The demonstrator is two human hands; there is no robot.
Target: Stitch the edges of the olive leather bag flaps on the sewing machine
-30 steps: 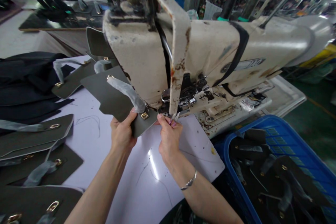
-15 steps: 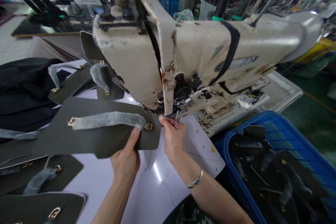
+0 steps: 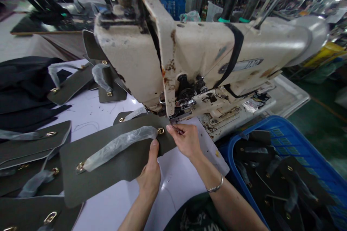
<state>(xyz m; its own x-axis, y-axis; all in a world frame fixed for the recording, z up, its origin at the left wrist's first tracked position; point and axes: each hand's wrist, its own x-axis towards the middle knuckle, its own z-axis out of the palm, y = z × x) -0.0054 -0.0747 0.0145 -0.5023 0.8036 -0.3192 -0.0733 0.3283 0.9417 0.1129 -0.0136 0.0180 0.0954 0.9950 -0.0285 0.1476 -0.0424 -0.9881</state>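
Loose panels lie on the tabletop. One panel, handle fitted, is pinched in the left hand's fingers beside the sewing machine; stitching unverifiable. The right hand's fingers are closed, apparently around a small tool. Similar panels occupy the basket.
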